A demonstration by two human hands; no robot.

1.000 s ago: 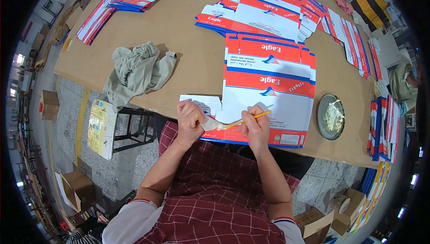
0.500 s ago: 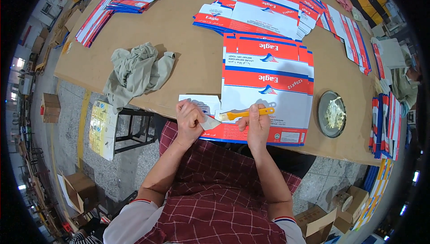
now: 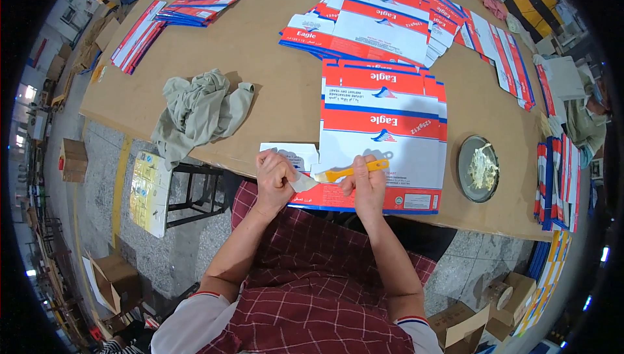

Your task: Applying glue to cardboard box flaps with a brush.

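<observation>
My left hand [image 3: 275, 177] is closed, pinching a small whitish, translucent piece [image 3: 303, 182] whose kind I cannot make out. My right hand [image 3: 365, 188] grips a yellow-handled flat brush [image 3: 344, 173], its pale bristles pointing left, against or just beside that piece. Both hands are over the lower part of a stack of flat red, white and blue printed cartons [image 3: 404, 159] at the table's near edge. A white carton flap [image 3: 289, 151] sticks out to the left, partly covered by my left hand.
A dark round dish [image 3: 479, 169] with a pale, shredded-looking mass stands to the right. Left of the cartons lies a crumpled grey-green cloth [image 3: 203, 113]. More flat cartons [image 3: 383, 19] spread across the far table [image 3: 273, 88]. A stool [image 3: 148, 193] and open cardboard boxes [image 3: 117, 279] stand on the floor.
The brush has shifted slightly left and down, bringing its bristles nearer the whitish piece. My left hand has hardly moved; the whole view has shifted a little.
</observation>
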